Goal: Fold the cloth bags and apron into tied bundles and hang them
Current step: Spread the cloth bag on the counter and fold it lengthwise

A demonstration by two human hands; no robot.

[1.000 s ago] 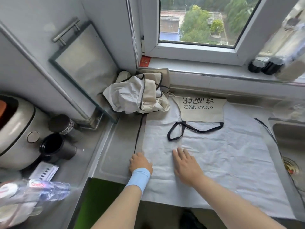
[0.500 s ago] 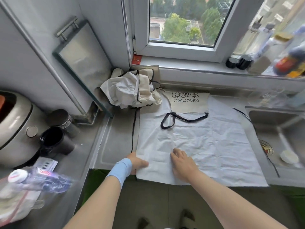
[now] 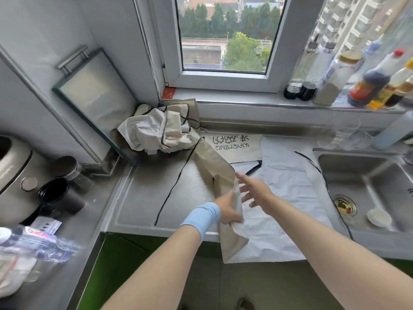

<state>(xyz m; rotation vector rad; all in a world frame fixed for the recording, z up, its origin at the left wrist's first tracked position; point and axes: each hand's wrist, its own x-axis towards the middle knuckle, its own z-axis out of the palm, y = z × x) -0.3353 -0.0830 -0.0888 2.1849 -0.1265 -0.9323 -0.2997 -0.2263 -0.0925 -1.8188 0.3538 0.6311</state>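
I am looking down at a home kitchen. A stainless steel counter runs into a steel sink with a drain strainer on my right. Sauce and seasoning bottles line the window sill. A rice cooker sits at far left beside dark mugs, and a glass cutting board leans against the wall. Apartment blocks show through the window.
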